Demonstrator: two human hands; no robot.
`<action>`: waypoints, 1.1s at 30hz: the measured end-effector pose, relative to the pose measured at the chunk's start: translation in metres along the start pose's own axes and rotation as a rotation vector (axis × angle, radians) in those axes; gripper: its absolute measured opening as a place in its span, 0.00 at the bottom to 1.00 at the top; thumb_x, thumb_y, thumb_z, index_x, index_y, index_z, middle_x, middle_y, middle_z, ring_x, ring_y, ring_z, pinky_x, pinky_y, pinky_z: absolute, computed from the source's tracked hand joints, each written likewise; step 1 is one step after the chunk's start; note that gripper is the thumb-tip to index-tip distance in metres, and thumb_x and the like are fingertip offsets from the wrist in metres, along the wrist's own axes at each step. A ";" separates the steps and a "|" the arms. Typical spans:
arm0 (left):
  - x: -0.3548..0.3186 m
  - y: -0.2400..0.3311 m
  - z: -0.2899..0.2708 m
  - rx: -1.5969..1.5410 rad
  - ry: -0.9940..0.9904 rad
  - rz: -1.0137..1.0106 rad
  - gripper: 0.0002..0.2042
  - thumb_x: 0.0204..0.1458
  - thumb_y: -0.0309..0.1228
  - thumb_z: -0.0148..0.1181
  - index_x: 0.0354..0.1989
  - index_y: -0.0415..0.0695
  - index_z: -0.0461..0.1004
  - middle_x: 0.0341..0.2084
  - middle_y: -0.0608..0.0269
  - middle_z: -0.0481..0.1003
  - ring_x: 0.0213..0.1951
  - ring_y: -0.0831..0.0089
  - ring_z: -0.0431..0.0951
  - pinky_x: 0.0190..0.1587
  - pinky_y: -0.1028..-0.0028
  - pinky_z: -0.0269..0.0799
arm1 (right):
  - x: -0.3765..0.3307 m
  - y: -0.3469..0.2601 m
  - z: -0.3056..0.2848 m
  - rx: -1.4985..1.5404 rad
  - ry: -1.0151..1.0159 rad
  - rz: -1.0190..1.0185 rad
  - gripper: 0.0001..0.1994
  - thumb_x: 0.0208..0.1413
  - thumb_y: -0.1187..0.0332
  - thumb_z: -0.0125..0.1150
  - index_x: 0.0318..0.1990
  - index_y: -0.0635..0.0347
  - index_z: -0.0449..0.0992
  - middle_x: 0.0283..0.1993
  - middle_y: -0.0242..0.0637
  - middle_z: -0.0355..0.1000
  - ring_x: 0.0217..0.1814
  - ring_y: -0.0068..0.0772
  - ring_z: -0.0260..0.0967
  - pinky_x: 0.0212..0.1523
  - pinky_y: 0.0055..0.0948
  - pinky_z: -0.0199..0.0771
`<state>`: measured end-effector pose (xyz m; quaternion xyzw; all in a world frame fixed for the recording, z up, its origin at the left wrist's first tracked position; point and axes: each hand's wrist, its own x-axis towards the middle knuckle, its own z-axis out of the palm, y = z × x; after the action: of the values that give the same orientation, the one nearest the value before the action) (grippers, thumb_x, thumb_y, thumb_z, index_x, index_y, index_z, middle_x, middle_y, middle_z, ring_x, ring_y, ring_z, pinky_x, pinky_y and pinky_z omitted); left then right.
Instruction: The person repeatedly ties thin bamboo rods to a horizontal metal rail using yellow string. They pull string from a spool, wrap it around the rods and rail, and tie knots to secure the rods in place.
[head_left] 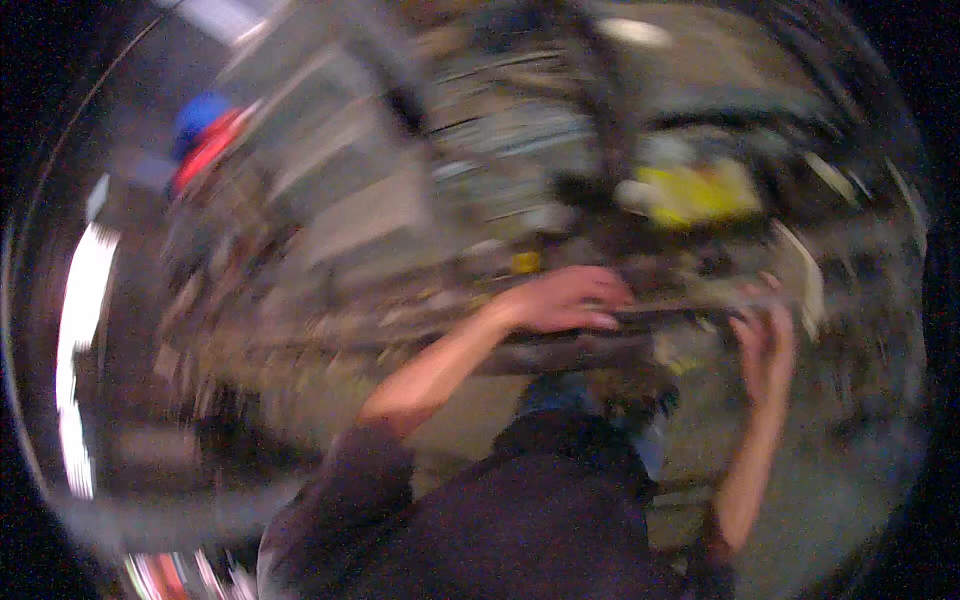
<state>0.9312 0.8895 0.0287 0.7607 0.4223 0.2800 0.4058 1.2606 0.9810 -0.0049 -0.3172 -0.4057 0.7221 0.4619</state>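
Observation:
Motion blur smears the whole head view. My left hand [570, 300] reaches in from the left over the bench edge, its fingers stretched toward the right with gaps between them. My right hand [768, 335] is raised at the right, fingers apart and slightly bent. Between the two hands runs a long, thin, greyish strip [690, 302]; whether it is a loose bar or part of the bench, I cannot tell. No grip on it shows, and contact with the fingertips is unclear. Just beyond my left hand is a small yellow object [525, 262].
A bright yellow item [700, 193] lies beyond my right hand. Large grey box-like shapes [370, 215] stand at the far left, near a blurred red and blue shape [208, 140]. A pale curved strip [802, 275] is beside my right hand. Cluttered small things line the bench.

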 end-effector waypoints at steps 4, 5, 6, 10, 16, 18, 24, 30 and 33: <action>0.038 0.068 -0.030 0.271 0.023 -0.010 0.15 0.54 0.43 0.58 0.42 0.46 0.75 0.46 0.57 0.72 0.51 0.58 0.71 0.54 0.61 0.66 | 0.043 -0.069 -0.036 -0.148 -0.193 0.042 0.27 0.59 0.59 0.55 0.63 0.59 0.61 0.60 0.37 0.65 0.56 0.28 0.65 0.51 0.26 0.66; 0.039 0.074 -0.029 0.340 0.080 -0.027 0.14 0.53 0.43 0.59 0.41 0.47 0.75 0.46 0.58 0.72 0.52 0.58 0.70 0.54 0.60 0.65 | 0.044 -0.071 -0.042 -0.175 -0.175 0.049 0.27 0.58 0.59 0.55 0.63 0.59 0.62 0.60 0.37 0.64 0.57 0.28 0.65 0.52 0.26 0.66; 0.037 0.082 -0.030 0.411 0.127 -0.040 0.14 0.52 0.42 0.59 0.41 0.47 0.76 0.46 0.58 0.72 0.52 0.57 0.70 0.54 0.59 0.65 | 0.045 -0.069 -0.044 -0.091 -0.152 0.085 0.26 0.58 0.60 0.55 0.63 0.59 0.62 0.59 0.36 0.65 0.57 0.28 0.65 0.52 0.27 0.66; 0.055 0.119 -0.003 0.552 0.378 -0.025 0.11 0.49 0.39 0.59 0.37 0.47 0.75 0.45 0.57 0.73 0.49 0.56 0.71 0.50 0.58 0.68 | 0.047 -0.065 -0.052 -0.201 -0.315 -0.032 0.25 0.55 0.57 0.57 0.58 0.59 0.65 0.54 0.39 0.69 0.56 0.35 0.66 0.54 0.36 0.67; 0.107 0.234 0.046 0.391 0.146 0.277 0.14 0.49 0.37 0.56 0.41 0.43 0.72 0.42 0.54 0.72 0.47 0.55 0.72 0.49 0.58 0.68 | 0.032 -0.167 -0.038 -0.511 -0.157 -0.294 0.24 0.54 0.44 0.56 0.31 0.55 0.57 0.29 0.30 0.53 0.31 0.26 0.47 0.36 0.33 0.44; 0.095 0.249 0.056 0.426 0.224 0.296 0.16 0.49 0.38 0.56 0.43 0.43 0.71 0.43 0.53 0.72 0.48 0.54 0.71 0.51 0.58 0.67 | 0.024 -0.175 -0.007 -0.664 -0.183 -0.494 0.32 0.54 0.38 0.55 0.16 0.51 0.50 0.14 0.22 0.41 0.16 0.18 0.33 0.21 0.29 0.30; 0.056 0.151 0.061 0.578 0.506 -0.112 0.30 0.45 0.47 0.61 0.55 0.43 0.65 0.46 0.57 0.72 0.52 0.56 0.70 0.53 0.56 0.66 | 0.056 -0.131 -0.142 -0.376 -0.096 -0.189 0.24 0.58 0.60 0.54 0.58 0.64 0.62 0.56 0.42 0.64 0.54 0.36 0.64 0.55 0.38 0.63; 0.064 0.024 0.097 0.018 0.458 -0.396 0.14 0.47 0.35 0.58 0.42 0.48 0.80 0.37 0.55 0.80 0.40 0.61 0.80 0.46 0.68 0.74 | 0.026 -0.097 -0.006 0.098 0.193 -0.266 0.13 0.59 0.58 0.49 0.38 0.59 0.66 0.34 0.37 0.66 0.35 0.33 0.62 0.39 0.41 0.66; 0.065 0.007 0.088 0.188 0.275 -0.502 0.16 0.60 0.41 0.47 0.42 0.46 0.79 0.39 0.54 0.79 0.43 0.56 0.78 0.46 0.65 0.73 | 0.039 -0.075 0.024 -0.025 0.064 -0.416 0.17 0.62 0.53 0.43 0.28 0.55 0.64 0.20 0.31 0.64 0.18 0.29 0.59 0.21 0.32 0.69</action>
<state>1.0336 0.9108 -0.0054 0.6215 0.6723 0.2310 0.3293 1.2570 1.0283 0.0696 -0.2548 -0.4565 0.5958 0.6096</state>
